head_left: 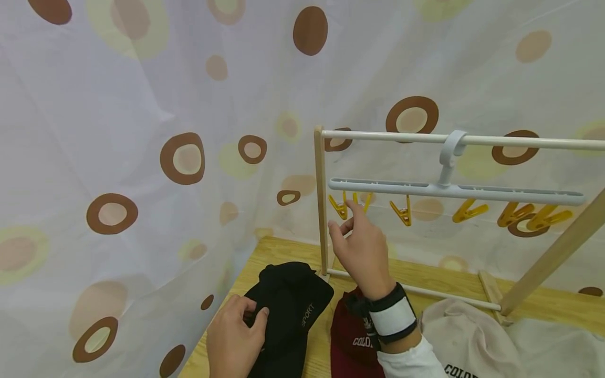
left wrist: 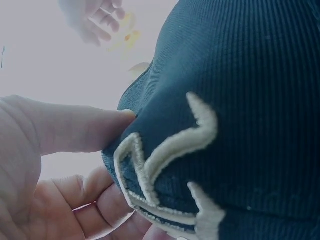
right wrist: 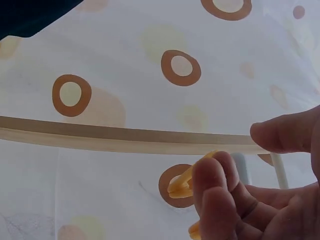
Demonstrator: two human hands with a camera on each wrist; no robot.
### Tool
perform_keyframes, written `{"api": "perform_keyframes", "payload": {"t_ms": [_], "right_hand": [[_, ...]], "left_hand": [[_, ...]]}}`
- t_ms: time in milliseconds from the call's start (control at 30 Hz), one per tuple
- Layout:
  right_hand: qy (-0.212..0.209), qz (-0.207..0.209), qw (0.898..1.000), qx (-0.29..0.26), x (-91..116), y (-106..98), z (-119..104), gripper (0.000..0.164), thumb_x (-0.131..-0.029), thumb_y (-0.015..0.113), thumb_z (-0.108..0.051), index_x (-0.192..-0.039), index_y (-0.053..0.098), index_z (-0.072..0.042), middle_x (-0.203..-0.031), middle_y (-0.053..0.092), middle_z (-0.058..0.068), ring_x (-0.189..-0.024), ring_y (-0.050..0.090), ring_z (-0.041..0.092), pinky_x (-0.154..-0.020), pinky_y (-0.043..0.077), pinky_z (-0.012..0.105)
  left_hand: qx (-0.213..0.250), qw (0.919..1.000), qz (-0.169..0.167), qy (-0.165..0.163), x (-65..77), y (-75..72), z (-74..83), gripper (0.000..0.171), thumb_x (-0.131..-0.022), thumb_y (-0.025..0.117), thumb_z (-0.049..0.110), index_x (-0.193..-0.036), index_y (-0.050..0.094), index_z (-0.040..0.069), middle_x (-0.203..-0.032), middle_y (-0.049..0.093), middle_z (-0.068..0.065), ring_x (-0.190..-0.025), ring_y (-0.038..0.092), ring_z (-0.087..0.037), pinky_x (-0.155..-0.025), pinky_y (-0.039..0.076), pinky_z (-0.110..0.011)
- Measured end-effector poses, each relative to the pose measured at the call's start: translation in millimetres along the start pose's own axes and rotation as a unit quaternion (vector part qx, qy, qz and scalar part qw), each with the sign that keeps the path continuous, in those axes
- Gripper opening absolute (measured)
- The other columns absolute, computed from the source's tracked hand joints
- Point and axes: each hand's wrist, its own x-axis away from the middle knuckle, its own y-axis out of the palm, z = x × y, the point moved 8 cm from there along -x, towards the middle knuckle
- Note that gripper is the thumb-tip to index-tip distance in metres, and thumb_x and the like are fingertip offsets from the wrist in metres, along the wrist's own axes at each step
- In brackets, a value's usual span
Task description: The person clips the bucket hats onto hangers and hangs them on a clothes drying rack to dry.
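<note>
Yellow wood-grained tabletop (head_left: 260, 253) before a spotted white curtain (head_left: 264, 73). Near left, the left hand (head_left: 236, 331) pinches a black ribbed cloth cap (head_left: 289, 296); farther right, the right hand (head_left: 363, 249), thumb and fingers apart, reaches beside yellow plastic clips (head_left: 405, 216) beneath a pale grey plastic hanger (head_left: 441, 190).

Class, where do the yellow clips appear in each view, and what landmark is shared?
Head: yellow clips right of centre, below the hanger.
Left wrist: top, left of centre; blurred, likely them.
Right wrist: lower centre, partly hidden.
Shared landmark: the right hand.

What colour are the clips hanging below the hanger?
Yellow clips, best seen in the head view.
</note>
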Motion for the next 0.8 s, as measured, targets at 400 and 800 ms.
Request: {"api": "perform_keyframes", "payload": {"t_ms": [400,800], "right_hand": [[-0.007,0.042,0.999,0.025,-10.4,4.2,-1.1,0.054,-0.089,0.062,-0.026,-0.133,0.048,0.0,-0.062,0.063,0.005,-0.042,0.045,0.016,-0.04,0.032,0.03],[-0.011,0.043,0.998,0.038,-18.0,9.3,-2.3,0.053,-0.089,0.059,-0.023,-0.132,0.046,0.006,-0.051,0.055,0.005,-0.037,0.042,0.015,-0.035,0.027,0.028]], "left_hand": [[0.029,0.9988,-0.036,-0.014,-0.6,4.2,-0.6,0.016,-0.076,0.076,0.022,-0.073,0.061,0.016,-0.073,0.055,0.004,-0.064,0.053,-0.009,-0.062,0.045,-0.031],[0.05,0.9954,-0.078,-0.027,-2.4,15.8,-6.3,0.015,-0.077,0.076,0.021,-0.073,0.061,0.017,-0.072,0.054,0.004,-0.064,0.051,-0.008,-0.064,0.044,-0.031]]}}
